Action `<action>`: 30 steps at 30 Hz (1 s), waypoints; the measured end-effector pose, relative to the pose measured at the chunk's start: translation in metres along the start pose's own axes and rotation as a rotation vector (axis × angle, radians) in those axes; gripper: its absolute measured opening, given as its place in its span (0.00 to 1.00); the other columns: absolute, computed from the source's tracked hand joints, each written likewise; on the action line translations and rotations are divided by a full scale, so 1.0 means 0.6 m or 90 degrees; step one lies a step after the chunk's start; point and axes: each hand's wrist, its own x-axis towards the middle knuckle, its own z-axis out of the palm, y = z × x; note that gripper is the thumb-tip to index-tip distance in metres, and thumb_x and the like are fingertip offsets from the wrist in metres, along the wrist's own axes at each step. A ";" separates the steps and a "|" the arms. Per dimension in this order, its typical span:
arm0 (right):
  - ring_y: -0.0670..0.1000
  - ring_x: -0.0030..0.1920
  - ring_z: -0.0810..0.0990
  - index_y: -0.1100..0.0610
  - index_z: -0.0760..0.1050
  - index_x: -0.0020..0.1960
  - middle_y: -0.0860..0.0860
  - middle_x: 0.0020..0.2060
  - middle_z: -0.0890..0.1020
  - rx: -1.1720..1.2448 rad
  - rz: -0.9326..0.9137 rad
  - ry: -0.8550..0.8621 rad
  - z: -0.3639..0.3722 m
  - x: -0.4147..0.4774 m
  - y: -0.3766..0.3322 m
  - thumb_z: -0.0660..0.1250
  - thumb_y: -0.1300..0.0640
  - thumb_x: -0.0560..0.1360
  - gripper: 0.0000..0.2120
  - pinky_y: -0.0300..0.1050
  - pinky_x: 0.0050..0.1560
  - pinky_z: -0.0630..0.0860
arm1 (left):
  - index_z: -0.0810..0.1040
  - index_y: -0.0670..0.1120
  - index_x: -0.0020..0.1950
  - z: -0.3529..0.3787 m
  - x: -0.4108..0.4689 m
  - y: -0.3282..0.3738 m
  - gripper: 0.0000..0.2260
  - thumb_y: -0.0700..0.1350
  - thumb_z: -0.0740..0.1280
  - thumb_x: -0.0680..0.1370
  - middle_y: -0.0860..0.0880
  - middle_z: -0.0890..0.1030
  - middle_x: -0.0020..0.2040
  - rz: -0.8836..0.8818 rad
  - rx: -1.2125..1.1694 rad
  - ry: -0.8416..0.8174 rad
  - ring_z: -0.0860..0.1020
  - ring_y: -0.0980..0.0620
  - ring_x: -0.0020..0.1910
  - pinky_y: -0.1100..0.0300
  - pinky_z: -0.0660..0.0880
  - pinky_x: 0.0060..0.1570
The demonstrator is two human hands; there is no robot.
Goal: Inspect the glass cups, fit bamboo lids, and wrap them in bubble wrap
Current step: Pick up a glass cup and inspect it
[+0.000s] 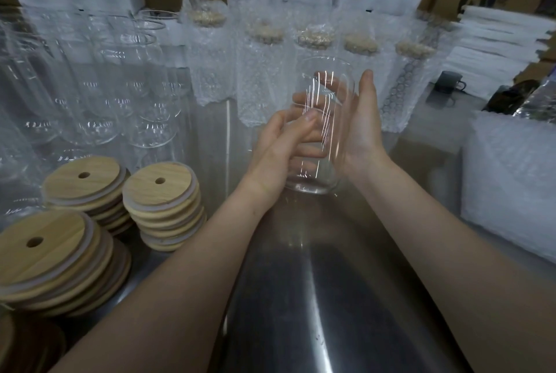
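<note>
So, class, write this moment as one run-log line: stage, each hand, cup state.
stage: inspecting | left hand grips glass cup | right hand flat against its side | lid: none fitted | wrap: none

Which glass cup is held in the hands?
The bare cup in the middle: the left hand grips its lower part, and the right hand lies flat against its side. The other cups stand behind, bare or wrapped.

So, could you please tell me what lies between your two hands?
A lidless glass cup, upright: the left hand grips it, the right hand lies flat against it. Head view.
</note>
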 end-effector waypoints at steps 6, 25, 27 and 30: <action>0.57 0.46 0.83 0.54 0.76 0.55 0.58 0.46 0.85 -0.053 -0.030 0.024 0.000 -0.002 0.006 0.43 0.36 0.82 0.30 0.55 0.61 0.75 | 0.77 0.54 0.57 0.005 -0.002 0.003 0.24 0.66 0.64 0.66 0.48 0.78 0.59 0.044 0.158 0.036 0.78 0.56 0.51 0.56 0.75 0.58; 0.53 0.40 0.84 0.53 0.77 0.55 0.54 0.41 0.84 -0.021 -0.037 0.043 0.000 0.004 0.006 0.46 0.37 0.82 0.26 0.52 0.48 0.80 | 0.74 0.42 0.62 0.003 -0.007 0.002 0.23 0.45 0.75 0.70 0.49 0.84 0.46 0.052 0.054 0.048 0.83 0.55 0.42 0.59 0.80 0.45; 0.54 0.39 0.84 0.54 0.76 0.56 0.57 0.44 0.84 -0.007 -0.018 0.034 -0.001 0.002 0.003 0.46 0.37 0.82 0.27 0.47 0.40 0.81 | 0.75 0.40 0.62 0.002 -0.007 0.005 0.24 0.48 0.72 0.69 0.47 0.84 0.46 0.033 0.014 0.023 0.83 0.52 0.43 0.57 0.81 0.44; 0.58 0.45 0.82 0.58 0.75 0.62 0.59 0.47 0.84 -0.005 -0.005 0.021 -0.001 -0.001 0.001 0.45 0.37 0.82 0.31 0.52 0.48 0.80 | 0.77 0.41 0.59 0.000 -0.001 0.006 0.22 0.52 0.68 0.70 0.43 0.84 0.46 -0.014 -0.017 -0.002 0.83 0.47 0.42 0.56 0.78 0.38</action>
